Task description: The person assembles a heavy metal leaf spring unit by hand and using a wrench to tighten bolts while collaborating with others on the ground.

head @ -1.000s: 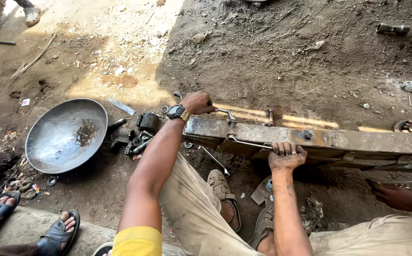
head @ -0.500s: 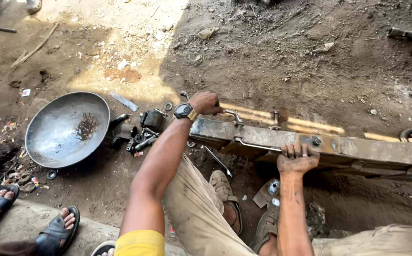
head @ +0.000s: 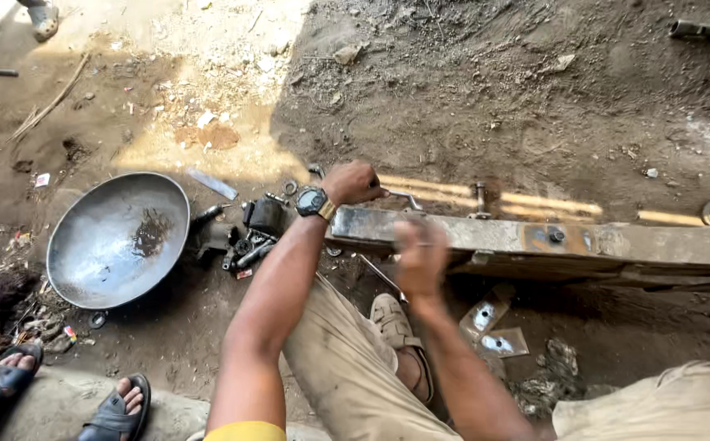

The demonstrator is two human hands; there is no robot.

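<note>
Rusty steel beam was laid flat across the dirt ground, running from the middle of the scene to the right edge. Its left end was gripped from above by the left hand, closed around a thin metal rod there. The right hand was blurred at the beam's near face, so its grip could not be told. A slip seemed possible, since loose bolts and parts were scattered beside a wide metal pan at left, and a sandalled foot was tucked just under the beam.
</note>
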